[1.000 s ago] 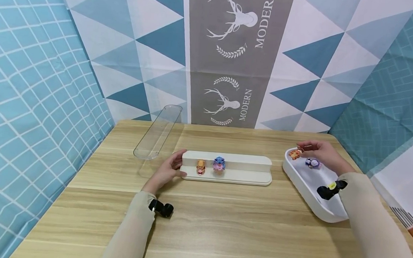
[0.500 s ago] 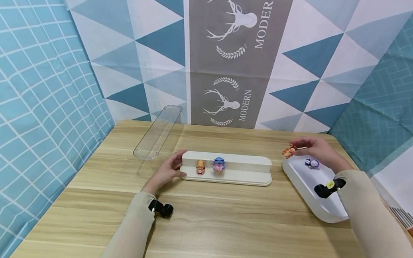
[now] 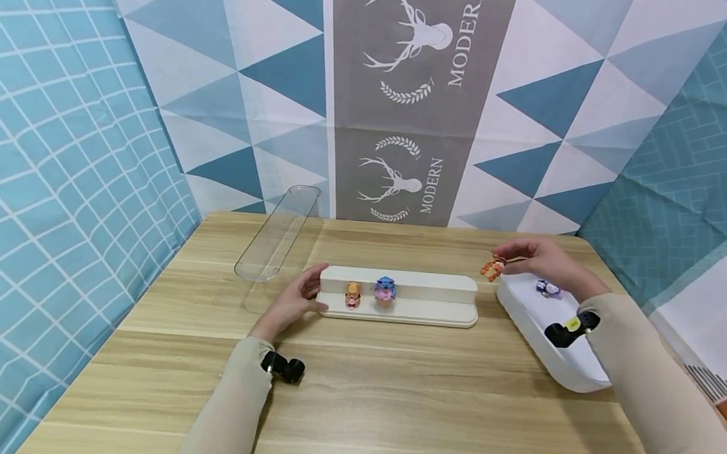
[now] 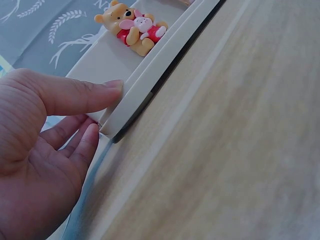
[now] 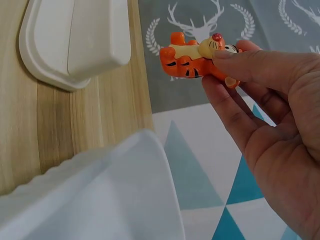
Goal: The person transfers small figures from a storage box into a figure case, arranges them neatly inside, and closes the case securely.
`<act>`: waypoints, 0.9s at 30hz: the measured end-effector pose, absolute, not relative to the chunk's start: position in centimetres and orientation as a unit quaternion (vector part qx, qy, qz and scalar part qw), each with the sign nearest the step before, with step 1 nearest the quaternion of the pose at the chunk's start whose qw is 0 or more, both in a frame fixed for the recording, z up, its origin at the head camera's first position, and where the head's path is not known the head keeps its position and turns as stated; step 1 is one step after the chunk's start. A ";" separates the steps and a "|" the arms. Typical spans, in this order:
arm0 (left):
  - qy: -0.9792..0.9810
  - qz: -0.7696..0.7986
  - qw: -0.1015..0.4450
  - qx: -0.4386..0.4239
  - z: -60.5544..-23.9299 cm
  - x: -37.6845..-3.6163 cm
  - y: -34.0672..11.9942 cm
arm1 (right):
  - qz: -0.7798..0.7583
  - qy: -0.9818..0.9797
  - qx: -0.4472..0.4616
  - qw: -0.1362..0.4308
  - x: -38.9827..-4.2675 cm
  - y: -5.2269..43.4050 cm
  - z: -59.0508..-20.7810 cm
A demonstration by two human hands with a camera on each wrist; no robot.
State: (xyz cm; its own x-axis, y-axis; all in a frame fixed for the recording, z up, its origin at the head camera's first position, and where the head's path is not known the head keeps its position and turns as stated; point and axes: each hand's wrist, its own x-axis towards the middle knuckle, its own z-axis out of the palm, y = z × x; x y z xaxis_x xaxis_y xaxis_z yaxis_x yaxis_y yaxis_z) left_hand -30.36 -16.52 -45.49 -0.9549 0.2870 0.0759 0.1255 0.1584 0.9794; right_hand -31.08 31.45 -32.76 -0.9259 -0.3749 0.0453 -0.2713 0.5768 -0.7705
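Observation:
My right hand pinches an orange tiger figurine by its head between thumb and fingers, above the table just left of the white bin's far end. My left hand grips the left end of a white two-step display base, its thumb on the top edge. On the lower step sits a yellow bear figurine hugging a small pink piglet. Right of it stands a blue-and-pink figurine.
A white bin stands at the right with a purple-and-white figurine inside. At the back left a long clear cover stands upright on the wooden table. Patterned cloth hangs behind the table.
My right hand has lifted the tiger figurine out of the white bin and carried it left past the rim. The left hand and the display base have stayed put.

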 end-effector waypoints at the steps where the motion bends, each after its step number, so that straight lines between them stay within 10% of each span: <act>1: 0.759 0.634 0.064 0.135 -45.5 -30.4 -16.5 | -0.425 0.884 -0.183 0.065 -31.1 31.3 -32.7; 27: 0.762 0.630 0.062 0.133 -45.5 -30.4 -16.6 | -0.440 0.865 -0.217 0.106 -31.9 26.7 -33.6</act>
